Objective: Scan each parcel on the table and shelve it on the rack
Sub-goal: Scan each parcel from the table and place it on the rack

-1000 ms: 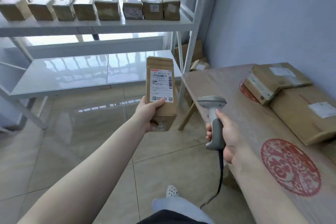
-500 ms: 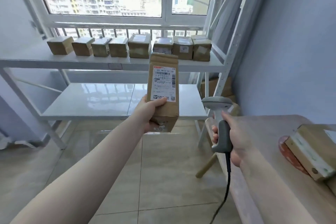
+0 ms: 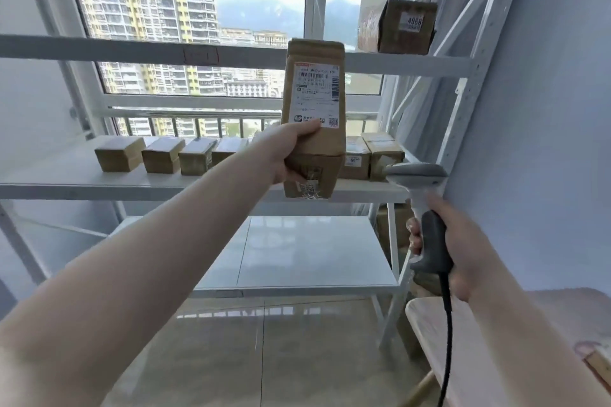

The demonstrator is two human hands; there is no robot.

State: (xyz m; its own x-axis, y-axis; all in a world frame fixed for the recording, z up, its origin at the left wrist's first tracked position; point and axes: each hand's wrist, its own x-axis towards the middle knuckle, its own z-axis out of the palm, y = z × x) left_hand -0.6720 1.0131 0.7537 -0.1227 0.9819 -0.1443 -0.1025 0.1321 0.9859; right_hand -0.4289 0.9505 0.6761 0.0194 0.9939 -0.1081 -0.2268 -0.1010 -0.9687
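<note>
The left hand (image 3: 284, 152) holds a tall brown parcel (image 3: 314, 119) upright in front of the rack (image 3: 456, 89), gripping it near its lower half: the thumb lies across the front face just under the white shipping label (image 3: 315, 94), and the other fingers wrap out of sight behind the carton. The label stands just above the thumb, facing the camera. Behind the left fingers, on the rack's middle shelf (image 3: 66, 182), sits a row of small brown boxes (image 3: 163, 155), and more boxes show just to the right of the held parcel. Well above them, on the upper shelf, stands a single box (image 3: 396, 26) bearing a number tag. The right hand (image 3: 453, 251) is wrapped around the dark grip of a corded scanner (image 3: 420, 195), whose pale head rises above the curled fingers. Below that hand is a corner of the wooden desk (image 3: 463, 340).
</note>
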